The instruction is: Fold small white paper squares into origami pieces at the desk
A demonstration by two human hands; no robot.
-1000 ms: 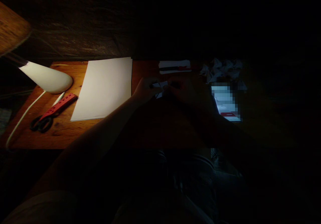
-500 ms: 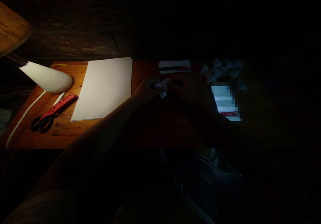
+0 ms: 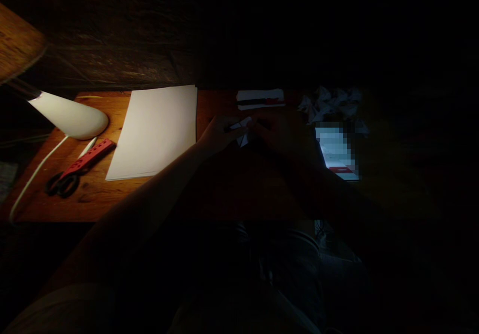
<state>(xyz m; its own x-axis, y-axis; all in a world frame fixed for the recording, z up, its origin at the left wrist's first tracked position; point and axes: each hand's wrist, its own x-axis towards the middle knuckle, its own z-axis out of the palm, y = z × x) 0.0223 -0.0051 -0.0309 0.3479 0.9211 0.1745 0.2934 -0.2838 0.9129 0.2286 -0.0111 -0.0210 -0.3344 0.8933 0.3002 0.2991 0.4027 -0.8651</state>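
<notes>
A lamp (image 3: 73, 117) lights the left side of a wooden table (image 3: 232, 184). Behind it, a rough wall (image 3: 130, 62) fades into darkness rightward.

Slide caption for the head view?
Left hand and right hand hold a small white paper piece over a wooden table, lamp at far left.

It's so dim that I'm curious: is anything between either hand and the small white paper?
Nothing visible: the left hand and right hand hold the small white paper between them. The large white sheets and lit screen lie off to either side. Deep shadow hides finer detail.
</notes>
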